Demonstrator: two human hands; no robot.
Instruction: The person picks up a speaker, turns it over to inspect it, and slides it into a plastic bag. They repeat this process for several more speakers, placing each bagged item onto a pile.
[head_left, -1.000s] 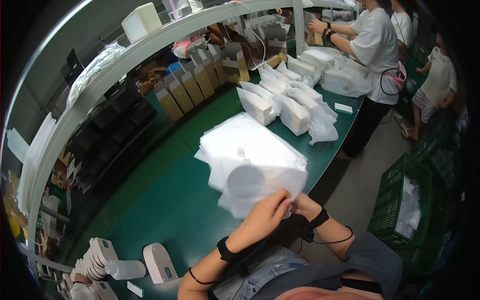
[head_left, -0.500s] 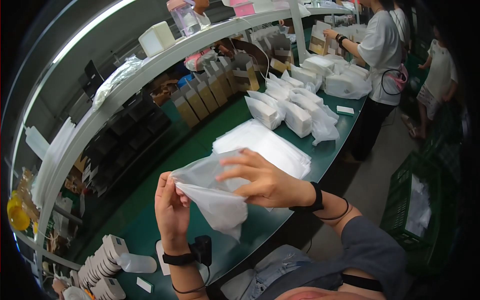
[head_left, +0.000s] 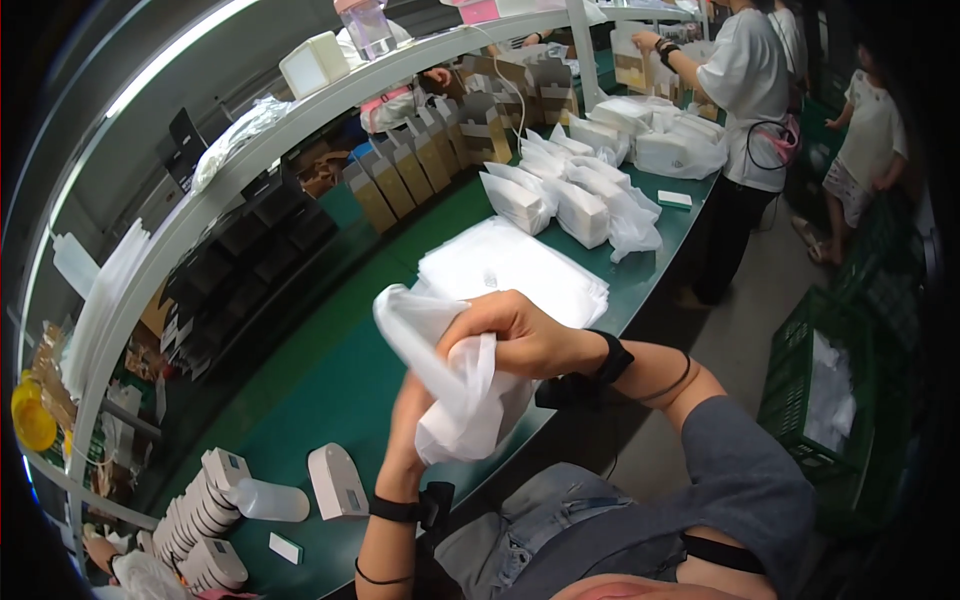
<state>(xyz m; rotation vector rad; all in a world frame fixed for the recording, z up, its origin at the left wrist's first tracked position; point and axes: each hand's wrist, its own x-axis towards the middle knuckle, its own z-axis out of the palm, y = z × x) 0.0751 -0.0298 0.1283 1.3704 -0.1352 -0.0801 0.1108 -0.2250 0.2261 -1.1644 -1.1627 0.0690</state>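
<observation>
A thin, translucent white plastic bag (head_left: 462,415) is bunched up in front of me above the table. My right hand (head_left: 515,335) is closed on its upper part, with the fingers curled into the film. Behind and partly under the bag is my left hand (head_left: 405,425); its fingers are covered by the film and blurred, so their grip does not show. Just beyond my hands lies a stack of flat white bags (head_left: 515,265). A white device with a rounded end and a small display (head_left: 338,482) rests on the table left of my left wrist.
Several bagged white items (head_left: 580,205) stand farther back on the green table (head_left: 300,400). Stacked white devices (head_left: 205,500), a translucent bottle (head_left: 270,500) and a small white-green box (head_left: 286,548) sit at near left. Open cartons (head_left: 420,160) line the far side. A green crate (head_left: 815,400) is at right.
The bag went from spread between both hands to bunched and folded over. My right hand closed on it, and my left hand moved right, behind it. The white device beside my left wrist came into fuller view.
</observation>
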